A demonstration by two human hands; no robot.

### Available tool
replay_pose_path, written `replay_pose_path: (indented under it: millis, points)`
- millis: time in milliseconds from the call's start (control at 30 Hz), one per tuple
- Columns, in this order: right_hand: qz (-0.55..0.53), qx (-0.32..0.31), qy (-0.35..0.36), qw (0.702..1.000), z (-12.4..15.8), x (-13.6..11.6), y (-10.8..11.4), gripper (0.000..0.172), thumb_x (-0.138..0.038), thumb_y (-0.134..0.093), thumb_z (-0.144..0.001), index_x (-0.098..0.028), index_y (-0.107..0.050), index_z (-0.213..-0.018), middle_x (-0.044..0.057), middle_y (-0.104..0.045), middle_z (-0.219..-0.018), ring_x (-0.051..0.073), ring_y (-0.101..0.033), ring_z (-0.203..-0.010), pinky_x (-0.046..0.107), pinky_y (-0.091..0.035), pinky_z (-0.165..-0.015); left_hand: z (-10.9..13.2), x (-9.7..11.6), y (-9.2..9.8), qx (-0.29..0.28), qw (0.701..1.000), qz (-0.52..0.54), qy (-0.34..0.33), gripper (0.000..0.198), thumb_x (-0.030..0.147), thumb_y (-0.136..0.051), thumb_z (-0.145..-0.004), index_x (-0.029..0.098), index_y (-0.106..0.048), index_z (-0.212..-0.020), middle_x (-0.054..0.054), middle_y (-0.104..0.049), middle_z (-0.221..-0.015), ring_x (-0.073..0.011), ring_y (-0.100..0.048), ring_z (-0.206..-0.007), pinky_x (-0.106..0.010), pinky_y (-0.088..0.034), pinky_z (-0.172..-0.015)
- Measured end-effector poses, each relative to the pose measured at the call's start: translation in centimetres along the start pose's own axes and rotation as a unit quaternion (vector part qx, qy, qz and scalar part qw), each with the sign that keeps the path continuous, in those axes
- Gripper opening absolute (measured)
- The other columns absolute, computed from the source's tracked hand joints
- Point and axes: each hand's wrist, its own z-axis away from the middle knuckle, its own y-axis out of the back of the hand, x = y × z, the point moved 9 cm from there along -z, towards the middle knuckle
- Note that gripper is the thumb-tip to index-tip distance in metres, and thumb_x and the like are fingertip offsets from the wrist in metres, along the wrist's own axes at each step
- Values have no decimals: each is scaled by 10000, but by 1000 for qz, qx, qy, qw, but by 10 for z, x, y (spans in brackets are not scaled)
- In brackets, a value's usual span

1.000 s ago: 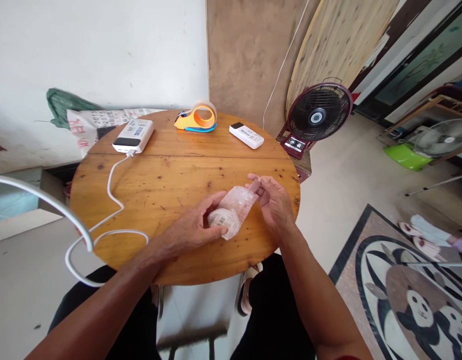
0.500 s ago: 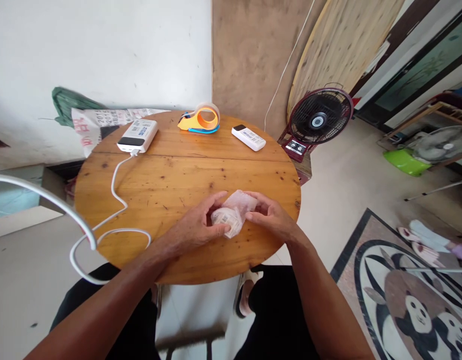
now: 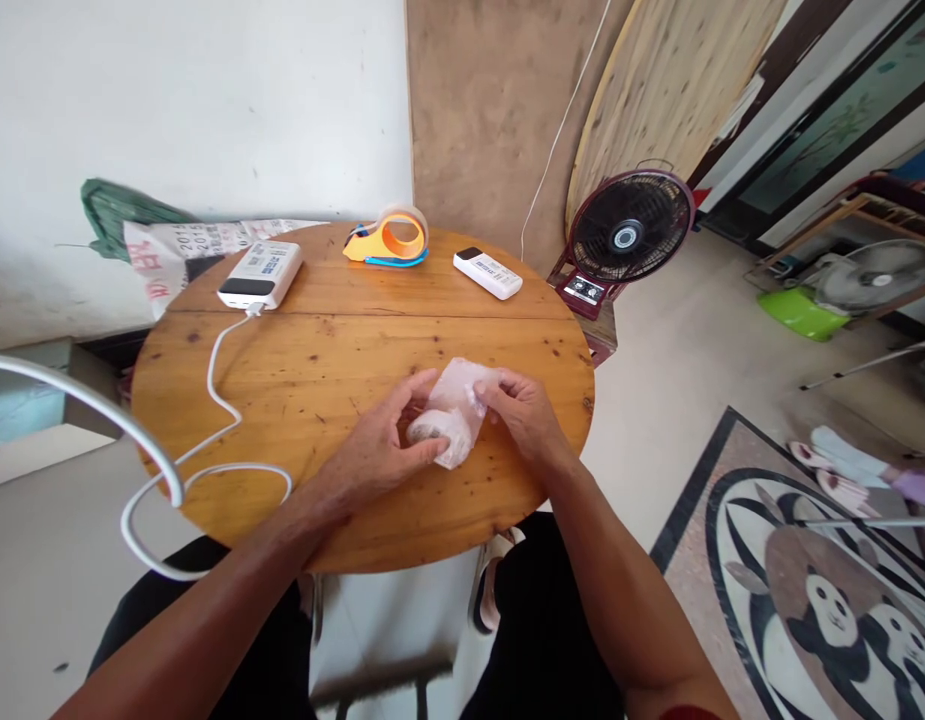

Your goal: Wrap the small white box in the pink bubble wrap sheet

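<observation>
A small bundle in translucent bubble wrap (image 3: 456, 385) lies low over the near right part of the round wooden table (image 3: 342, 360). What the wrap encloses looks pale and rounded, and I cannot make out its kind. My left hand (image 3: 391, 440) curls round the bundle's left side, with the thumb pressed on its near face. Pinched between the thumb and fingers of my right hand (image 3: 518, 405) is the right edge of the wrap's loose flap, which stands up beyond the rounded part.
At the table's back are a white power bank (image 3: 263, 275) with a cable (image 3: 214, 370), an orange tape dispenser (image 3: 391, 240) and a smaller white power bank (image 3: 488, 272). A dark red fan (image 3: 627, 235) stands beyond the right edge. A thick white tube (image 3: 94, 400) arches at left.
My right fingers have shifted onto the flap's edge, and the flap is spread wider and more upright. My left hand keeps its hold. The whole view has shifted slightly.
</observation>
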Motion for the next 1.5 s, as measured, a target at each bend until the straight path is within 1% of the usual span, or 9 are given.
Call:
replay_pose_path:
  millis: [167,433,600,733,867,1033,1133,1400,1500]
  points:
    - [-102,78,-1,992,-21,10,7,202,-383,-683,-743,-187,-644,-712,-35,-550,-634,95,-435,-552,232,-353,-527,4,4,5,28,999,-23,-20,727,275,-665,-744,198,-366,-1401,-127,-499,-1385,-286,-532,-1218,-464,-455,-1016]
    - [-103,86,-22,991,-28,21,16,229,-365,-665,-750,-174,-639,-874,-10,-627,-769,102,-527,-634,219,-397,-563,6,2,7,24,999,30,-2,509,341,-629,-808,160,-477,-1259,-137,-587,-1252,-278,-582,-1136,-456,-480,-976]
    - [11,164,88,982,-9,-12,33,194,-297,-619,-811,-193,-602,-974,13,-643,-938,137,-587,-841,271,-462,-757,4,6,10,34,999,-7,-29,345,367,-601,-828,174,-588,-1113,-117,-581,-1242,-271,-571,-1148,-415,-491,-955]
    - [166,236,174,942,25,-50,41,184,-233,-585,-850,-214,-597,-1032,9,-627,-936,150,-585,-886,310,-441,-833,5,10,11,36,994,-100,-37,408,371,-646,-774,182,-606,-1134,-117,-546,-1310,-294,-484,-1265,-427,-432,-1036]
    - [243,155,244,926,45,-67,16,135,-223,-564,-875,-228,-617,-999,16,-632,-909,157,-594,-845,312,-463,-786,3,10,8,25,988,-143,-46,501,362,-659,-751,157,-573,-1200,-139,-507,-1358,-286,-464,-1287,-425,-382,-1081]
    - [329,-49,279,901,48,-60,-37,363,-331,-501,-934,-217,-520,-1278,80,-561,-1329,217,-490,-1245,393,-363,-1029,0,14,5,20,992,-112,-58,400,356,-601,-816,168,-595,-1168,-111,-578,-1282,-245,-538,-1202,-375,-414,-1039]
    - [374,-109,265,882,45,-51,-52,463,-444,-428,-964,-200,-454,-1356,80,-544,-1369,223,-463,-1273,396,-333,-1031,-1,12,2,9,996,-89,-28,329,313,-579,-830,186,-619,-1131,-69,-655,-1166,-216,-613,-1057,-343,-465,-948]
    - [464,-32,230,855,35,-45,-29,387,-477,-544,-900,-180,-620,-1135,79,-701,-1033,244,-586,-974,385,-357,-848,3,-12,24,108,990,-77,48,241,359,-601,-790,172,-645,-935,-25,-683,-867,-180,-614,-782,-280,-475,-705]
    - [472,-20,236,849,37,-44,-23,324,-418,-584,-880,-197,-627,-1112,77,-687,-1084,242,-585,-1001,380,-356,-861,3,-18,33,128,989,-31,67,190,360,-607,-777,174,-618,-815,-5,-649,-768,-154,-574,-688,-252,-443,-622]
